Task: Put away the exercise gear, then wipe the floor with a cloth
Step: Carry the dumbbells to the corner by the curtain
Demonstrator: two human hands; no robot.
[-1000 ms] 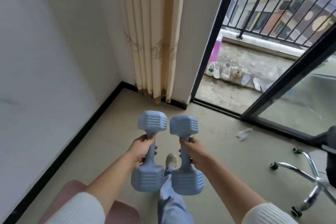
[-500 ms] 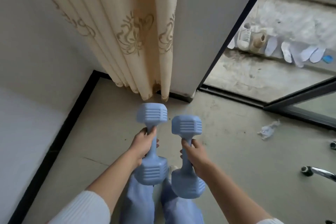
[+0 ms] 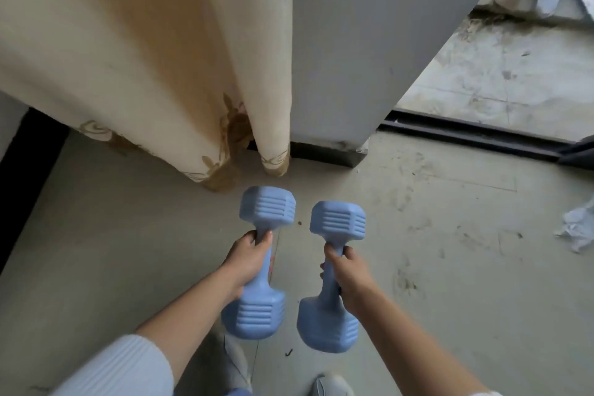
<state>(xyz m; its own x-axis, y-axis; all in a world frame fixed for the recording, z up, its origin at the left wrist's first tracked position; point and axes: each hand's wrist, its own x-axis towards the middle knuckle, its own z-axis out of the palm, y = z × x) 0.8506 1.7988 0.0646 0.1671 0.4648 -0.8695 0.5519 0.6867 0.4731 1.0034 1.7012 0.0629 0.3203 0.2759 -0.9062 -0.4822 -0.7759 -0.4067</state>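
Two light blue dumbbells hang side by side above the grey floor (image 3: 112, 235). My left hand (image 3: 249, 259) grips the handle of the left dumbbell (image 3: 265, 210). My right hand (image 3: 348, 273) grips the handle of the right dumbbell (image 3: 337, 220). Both dumbbells point away from me, toward the corner under the curtain hem. The lower heads sit close to my wrists. A crumpled white cloth or paper (image 3: 578, 228) lies on the floor at the far right; which it is I cannot tell.
A cream curtain (image 3: 160, 58) hangs just ahead, its hem near the floor. A grey wall pillar (image 3: 369, 42) stands to its right. A black door track (image 3: 466, 135) leads to a dirty balcony floor (image 3: 498, 74). Black skirting (image 3: 29, 164) runs along the left.
I have stepped closer to the corner and the view has tipped downward. The curtain and pillar now loom larger. Both hands still hold the dumbbells the same way.
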